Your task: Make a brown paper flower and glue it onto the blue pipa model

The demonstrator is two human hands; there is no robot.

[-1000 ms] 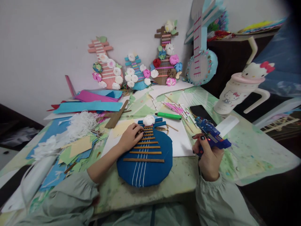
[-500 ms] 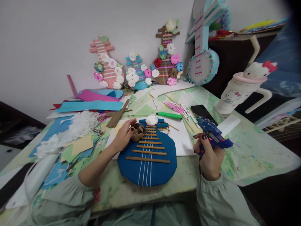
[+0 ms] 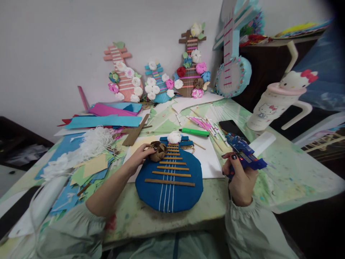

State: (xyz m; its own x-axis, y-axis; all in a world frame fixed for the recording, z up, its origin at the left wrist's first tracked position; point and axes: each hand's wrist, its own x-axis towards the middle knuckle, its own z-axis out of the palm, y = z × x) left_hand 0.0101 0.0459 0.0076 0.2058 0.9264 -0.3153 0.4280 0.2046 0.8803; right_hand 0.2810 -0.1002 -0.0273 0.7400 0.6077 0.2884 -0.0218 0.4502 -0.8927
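A dark blue pipa-shaped craft piece (image 3: 185,198) lies on the table in front of me, with brown strips across it, white strings down it and a white paper flower (image 3: 174,137) at its neck. A brown paper flower (image 3: 159,153) sits at the upper left edge of its body. My left hand (image 3: 138,158) has its thumb and finger closed at that flower's left side; the other fingertips are partly hidden. To the right, clear of the craft piece, my right hand (image 3: 241,178) grips a blue hot glue gun (image 3: 244,153) with a small red light on.
White paper (image 3: 207,165) lies under the craft piece. A green utility knife (image 3: 194,132), a black phone (image 3: 233,129) and a tumbler (image 3: 269,108) are beyond. Paper scraps and white strings (image 3: 97,142) cover the left side. Several decorated instruments (image 3: 188,68) lean on the wall.
My left hand has drawn back slightly left, its fingers now covering less of the brown flower. The right hand and glue gun have hardly moved.
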